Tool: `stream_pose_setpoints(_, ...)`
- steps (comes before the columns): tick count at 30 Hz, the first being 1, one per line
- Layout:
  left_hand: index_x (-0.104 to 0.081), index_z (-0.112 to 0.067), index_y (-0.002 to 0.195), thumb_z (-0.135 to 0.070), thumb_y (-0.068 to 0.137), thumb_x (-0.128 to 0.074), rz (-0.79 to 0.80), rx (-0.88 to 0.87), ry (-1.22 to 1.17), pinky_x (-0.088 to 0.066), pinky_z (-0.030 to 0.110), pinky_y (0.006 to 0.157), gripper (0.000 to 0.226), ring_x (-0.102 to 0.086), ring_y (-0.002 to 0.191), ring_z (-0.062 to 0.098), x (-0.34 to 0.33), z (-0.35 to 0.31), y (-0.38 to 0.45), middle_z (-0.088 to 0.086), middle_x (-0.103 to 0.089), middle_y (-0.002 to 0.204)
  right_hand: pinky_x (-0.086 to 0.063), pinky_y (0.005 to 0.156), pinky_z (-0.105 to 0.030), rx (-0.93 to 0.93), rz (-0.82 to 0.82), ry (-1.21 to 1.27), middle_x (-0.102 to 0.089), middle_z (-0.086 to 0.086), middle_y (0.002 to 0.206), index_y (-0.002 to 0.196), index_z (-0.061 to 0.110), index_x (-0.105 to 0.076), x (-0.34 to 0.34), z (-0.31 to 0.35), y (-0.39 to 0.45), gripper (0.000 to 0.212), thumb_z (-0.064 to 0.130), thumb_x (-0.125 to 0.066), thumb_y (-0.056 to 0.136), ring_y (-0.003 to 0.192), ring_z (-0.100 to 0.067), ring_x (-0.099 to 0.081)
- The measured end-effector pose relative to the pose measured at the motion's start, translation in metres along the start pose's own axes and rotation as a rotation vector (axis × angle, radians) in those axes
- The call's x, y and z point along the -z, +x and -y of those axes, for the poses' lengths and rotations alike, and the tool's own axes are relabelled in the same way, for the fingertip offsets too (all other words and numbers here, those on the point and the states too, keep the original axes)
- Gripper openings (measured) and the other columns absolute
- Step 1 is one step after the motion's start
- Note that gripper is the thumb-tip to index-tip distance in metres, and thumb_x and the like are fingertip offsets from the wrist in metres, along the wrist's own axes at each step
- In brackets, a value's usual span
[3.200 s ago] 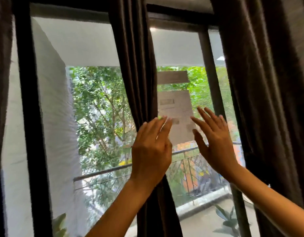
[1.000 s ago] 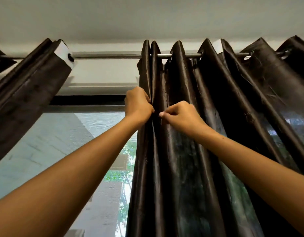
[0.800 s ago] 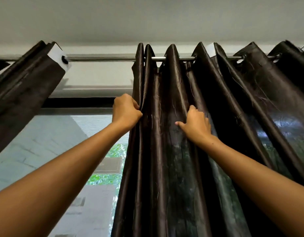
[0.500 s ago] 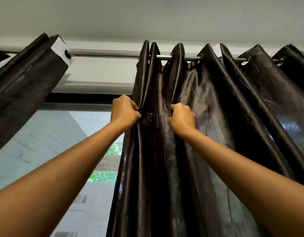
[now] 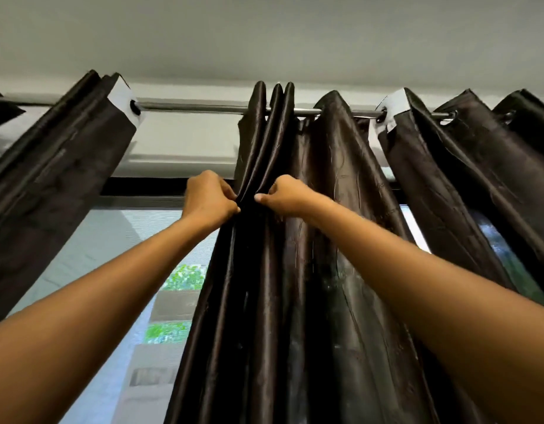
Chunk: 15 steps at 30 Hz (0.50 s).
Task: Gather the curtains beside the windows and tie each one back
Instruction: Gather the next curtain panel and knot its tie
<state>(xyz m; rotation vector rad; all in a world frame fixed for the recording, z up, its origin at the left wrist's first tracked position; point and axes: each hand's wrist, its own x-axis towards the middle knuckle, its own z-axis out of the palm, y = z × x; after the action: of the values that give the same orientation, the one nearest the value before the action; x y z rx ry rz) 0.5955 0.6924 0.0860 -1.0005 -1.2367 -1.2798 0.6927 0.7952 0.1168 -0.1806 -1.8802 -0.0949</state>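
Observation:
A dark brown, shiny middle curtain (image 5: 325,185) hangs by eyelets from a metal rod (image 5: 197,108) just under the ceiling. My left hand (image 5: 208,200) pinches its left edge folds a little below the rod. My right hand (image 5: 287,195) pinches the neighbouring fold, and the two hands nearly touch with the bunched pleats between them. Both arms reach up from the bottom corners. The curtain's lower part runs out of the frame.
Another dark curtain (image 5: 56,179) hangs bunched at the left, a third (image 5: 466,166) at the right. Between left and middle curtains the window glass (image 5: 117,264) shows a pale wall and green leaves. The black window frame (image 5: 142,186) runs below the rod.
My right hand has let go of a fold further right and gripped one closer to my left hand, drawing the pleats together. The view swung up from the window to the rod.

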Motion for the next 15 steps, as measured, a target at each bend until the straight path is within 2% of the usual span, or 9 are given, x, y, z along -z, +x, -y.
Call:
stream_pose_setpoints(1, -0.075, -0.003, 0.091, 0.002, 0.067, -0.075, 0.019, -0.011, -0.03, -0.056, 0.038, 0.083, 0.025, -0.068, 0.087, 0.026, -0.007, -0.006, 0.0, 0.018, -0.072, 0.086, -0.041, 0.062, -0.027, -0.034, -0.04, 0.002, -0.055, -0.016, 0.095, 0.073, 0.009, -0.051, 0.014, -0.01, -0.002, 0.035, 0.035, -0.052, 0.096, 0.092, -0.027, -0.056)
stream_pose_setpoints(3, -0.073, -0.001, 0.096, 0.005, 0.066, -0.073, 0.036, -0.035, -0.076, -0.055, 0.039, 0.084, 0.031, -0.067, 0.088, 0.026, -0.019, -0.015, -0.002, 0.017, -0.072, 0.089, -0.044, 0.078, -0.031, -0.109, -0.194, -0.023, -0.059, -0.018, 0.109, 0.093, 0.004, -0.058, 0.037, -0.033, -0.003, 0.034, 0.037, -0.051, 0.096, 0.105, -0.033, -0.057)
stream_pose_setpoints(5, -0.071, 0.003, 0.093, 0.006, 0.064, -0.073, 0.042, -0.056, -0.118, -0.055, 0.043, 0.083, 0.03, -0.065, 0.083, 0.026, -0.028, -0.02, -0.004, 0.02, -0.071, 0.09, -0.042, 0.094, -0.04, -0.202, -0.323, -0.172, -0.056, -0.02, 0.125, 0.114, 0.004, -0.057, 0.053, -0.057, -0.007, 0.03, 0.026, -0.054, 0.094, 0.118, -0.037, -0.051)
stream_pose_setpoints(8, -0.069, 0.006, 0.086, 0.003, 0.061, -0.075, 0.063, -0.063, -0.155, -0.054, 0.048, 0.08, 0.026, -0.067, 0.082, 0.031, -0.035, -0.025, -0.002, 0.026, -0.069, 0.086, -0.03, 0.106, -0.055, -0.356, -0.392, -0.342, -0.038, -0.024, 0.142, 0.122, 0.008, -0.052, 0.063, -0.088, -0.01, 0.033, 0.015, -0.06, 0.09, 0.133, -0.043, -0.032)
stream_pose_setpoints(9, -0.069, 0.007, 0.086, 0.003, 0.06, -0.075, 0.069, -0.061, -0.157, -0.054, 0.049, 0.08, 0.026, -0.067, 0.081, 0.03, -0.037, -0.027, 0.0, 0.027, -0.069, 0.086, -0.03, 0.106, -0.055, -0.372, -0.397, -0.333, -0.035, -0.025, 0.143, 0.124, 0.007, -0.049, 0.065, -0.096, -0.01, 0.037, 0.013, -0.061, 0.089, 0.133, -0.045, -0.03)
stream_pose_setpoints(11, -0.068, 0.006, 0.085, 0.005, 0.061, -0.071, 0.068, -0.056, -0.159, -0.053, 0.048, 0.081, 0.024, -0.064, 0.079, 0.026, -0.039, -0.028, 0.001, 0.027, -0.069, 0.087, -0.039, 0.099, -0.047, -0.342, -0.412, -0.267, -0.043, -0.025, 0.136, 0.126, 0.0, -0.045, 0.068, -0.104, -0.009, 0.039, 0.008, -0.059, 0.09, 0.126, -0.044, -0.041)
stream_pose_setpoints(13, -0.068, 0.0, 0.079, 0.01, 0.063, -0.065, 0.052, -0.049, -0.165, -0.053, 0.043, 0.084, 0.019, -0.066, 0.085, 0.025, -0.039, -0.029, 0.002, 0.024, -0.07, 0.086, -0.043, 0.092, -0.042, -0.304, -0.437, -0.226, -0.05, -0.024, 0.129, 0.124, -0.006, -0.046, 0.072, -0.105, -0.006, 0.034, 0.002, -0.054, 0.091, 0.119, -0.042, -0.048)
stream_pose_setpoints(15, -0.068, -0.006, 0.082, 0.014, 0.067, -0.062, 0.042, -0.033, -0.176, -0.053, 0.04, 0.089, 0.026, -0.067, 0.093, 0.023, -0.038, -0.028, 0.003, 0.02, -0.071, 0.09, -0.043, 0.087, -0.04, -0.286, -0.443, -0.2, -0.052, -0.024, 0.124, 0.114, -0.006, -0.053, 0.073, -0.099, -0.004, 0.024, -0.002, -0.053, 0.09, 0.116, -0.041, -0.05)
